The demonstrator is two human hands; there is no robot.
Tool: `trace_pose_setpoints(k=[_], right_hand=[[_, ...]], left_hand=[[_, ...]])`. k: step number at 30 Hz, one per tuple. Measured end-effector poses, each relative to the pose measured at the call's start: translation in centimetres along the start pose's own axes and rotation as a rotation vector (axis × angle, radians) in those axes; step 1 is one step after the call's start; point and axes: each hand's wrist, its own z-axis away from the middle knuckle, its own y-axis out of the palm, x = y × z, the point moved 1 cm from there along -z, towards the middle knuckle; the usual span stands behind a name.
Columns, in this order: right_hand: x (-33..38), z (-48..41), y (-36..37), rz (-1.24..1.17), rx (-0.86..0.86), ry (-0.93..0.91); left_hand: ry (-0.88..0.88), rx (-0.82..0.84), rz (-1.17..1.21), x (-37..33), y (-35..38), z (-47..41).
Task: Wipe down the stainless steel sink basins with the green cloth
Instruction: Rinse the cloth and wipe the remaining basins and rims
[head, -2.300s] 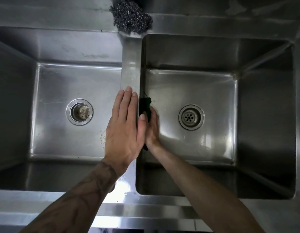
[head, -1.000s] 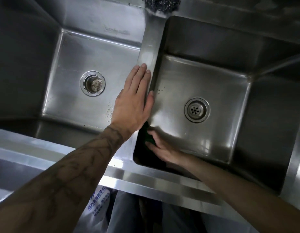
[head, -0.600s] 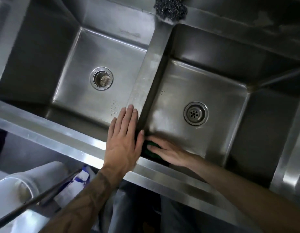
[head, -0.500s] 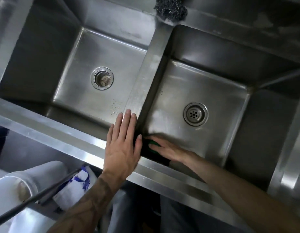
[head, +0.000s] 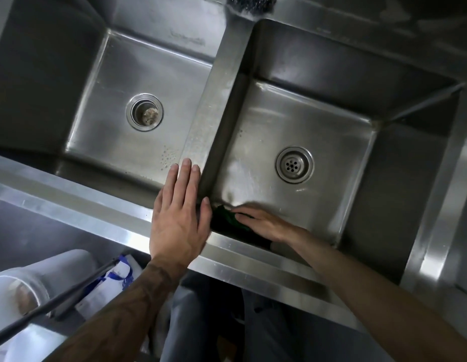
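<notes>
A double stainless steel sink fills the view, with a left basin [head: 117, 74] and a right basin [head: 331, 121] split by a steel divider [head: 214, 100]. My right hand [head: 263, 223] presses the dark green cloth [head: 227, 218] into the near left corner of the right basin, low on its front wall. Most of the cloth is hidden under the fingers and in shadow. My left hand [head: 180, 218] lies flat, fingers together, on the near end of the divider and the front rim [head: 70, 207].
Each basin has a round drain: left drain [head: 144, 112], right drain [head: 295, 164]. A steel wool scourer [head: 250, 5] sits on the back ledge above the divider. Below the front rim are a white bucket [head: 18, 288], a dark rod [head: 57, 307] and a blue-printed bag [head: 109, 286].
My right hand has slid the cloth down the divider-side wall into the basin's near left corner. My left hand moved back along the divider to the front rim. The view tilted downward.
</notes>
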Motion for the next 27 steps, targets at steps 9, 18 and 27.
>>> trace_pose_setpoints(k=[9,18,27], right_hand=[[-0.4,3.9,-1.2,-0.08,-0.025,-0.026],[-1.1,6.5,-2.0,-0.084,-0.043,0.056],[-4.5,5.1,-1.5,0.055,0.014,-0.065]], left_hand=[[-0.026,0.018,0.01,-0.1,0.0,0.1],[-0.033,0.024,0.027,-0.1,-0.1,0.1],[-0.032,0.03,0.052,-0.1,-0.2,0.0]])
